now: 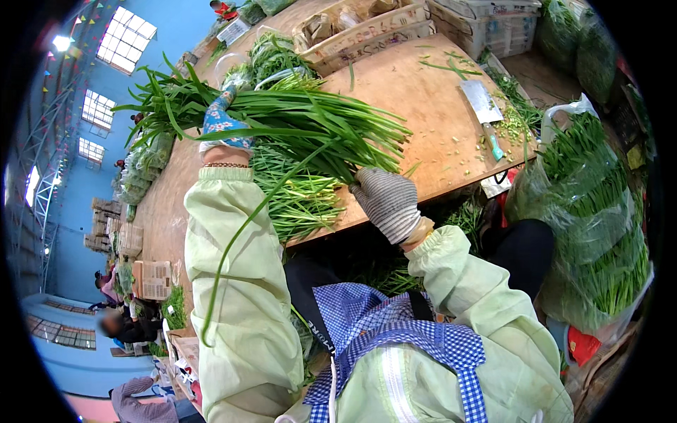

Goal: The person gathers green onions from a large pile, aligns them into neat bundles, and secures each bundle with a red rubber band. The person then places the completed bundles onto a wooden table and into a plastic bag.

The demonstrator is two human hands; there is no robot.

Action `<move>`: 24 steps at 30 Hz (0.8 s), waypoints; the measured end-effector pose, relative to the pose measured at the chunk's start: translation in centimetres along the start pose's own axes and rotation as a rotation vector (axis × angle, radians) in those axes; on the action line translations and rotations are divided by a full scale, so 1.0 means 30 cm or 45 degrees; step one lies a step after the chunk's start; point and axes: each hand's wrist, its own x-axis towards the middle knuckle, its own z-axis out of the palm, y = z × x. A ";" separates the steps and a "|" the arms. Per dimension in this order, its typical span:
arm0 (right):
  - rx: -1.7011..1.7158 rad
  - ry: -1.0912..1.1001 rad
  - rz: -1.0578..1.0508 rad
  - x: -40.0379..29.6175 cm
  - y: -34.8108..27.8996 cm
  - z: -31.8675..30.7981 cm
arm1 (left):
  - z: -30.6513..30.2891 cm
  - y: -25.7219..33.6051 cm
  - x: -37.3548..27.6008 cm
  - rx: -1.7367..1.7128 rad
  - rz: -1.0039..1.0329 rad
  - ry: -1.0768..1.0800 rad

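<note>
My left hand (227, 119), in a blue flowered glove, is closed around the leafy part of a large bunch of green garlic chives (317, 113) held above the wooden table. At the bunch's lower edge, near the stem ends, my right hand (389, 198) in a grey striped glove pinches some of the stalks; its fingertips are partly hidden. One long leaf hangs over my left sleeve. Beneath the bunch, more chives (307, 206) lie at the table's front edge. To the right, a cleaver (482, 103) with a turquoise handle rests on the wood among cut stem pieces.
Plastic crates (365, 39) stand at the table's back, beside bagged greens (275, 58). A large plastic bag of chives (592, 211) stands at the right. The wooden table's (433, 153) front edge runs just beyond my knees. Other people are at the far left.
</note>
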 end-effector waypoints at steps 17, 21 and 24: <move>0.252 -0.092 0.127 -0.026 0.045 -0.011 | -0.049 -0.004 0.094 -0.366 -0.187 -0.011; 0.058 -0.342 0.143 -0.169 0.169 -0.006 | -0.040 0.017 0.076 -0.350 -0.113 0.037; 0.292 -0.301 0.228 -0.172 0.124 -0.012 | -0.057 0.024 0.062 -0.357 -0.067 0.133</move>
